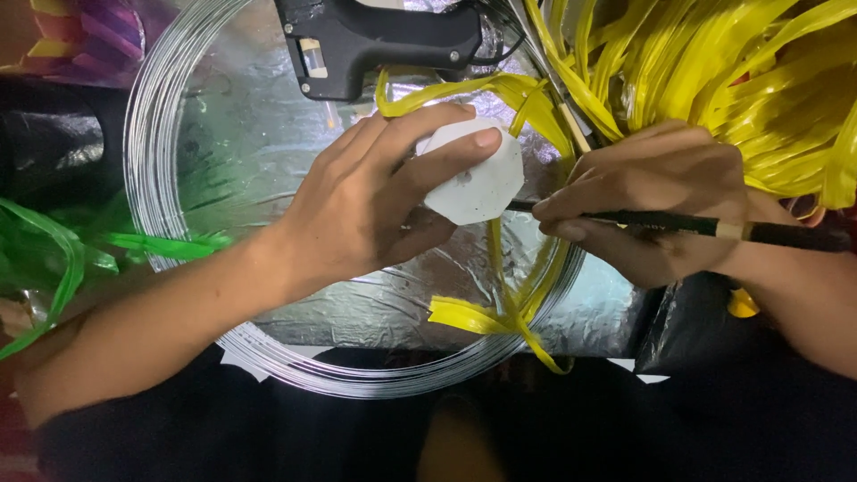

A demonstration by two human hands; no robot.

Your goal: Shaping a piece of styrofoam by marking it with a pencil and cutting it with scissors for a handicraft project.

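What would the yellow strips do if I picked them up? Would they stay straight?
Probably not. The yellow strips look thin and ribbon-like, already curling and drooping, so they would likely flop. They seem light, and their glossy shine suggests they may slip through fingers.

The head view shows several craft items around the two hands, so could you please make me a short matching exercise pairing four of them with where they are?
Things:
1. white paper piece
2. dark pencil
3. black glue gun
4. green strips

Places:
A. at the top, above the hands
B. under the left hand
C. at the left edge
D. in the right hand

Pairs: 1-B, 2-D, 3-A, 4-C
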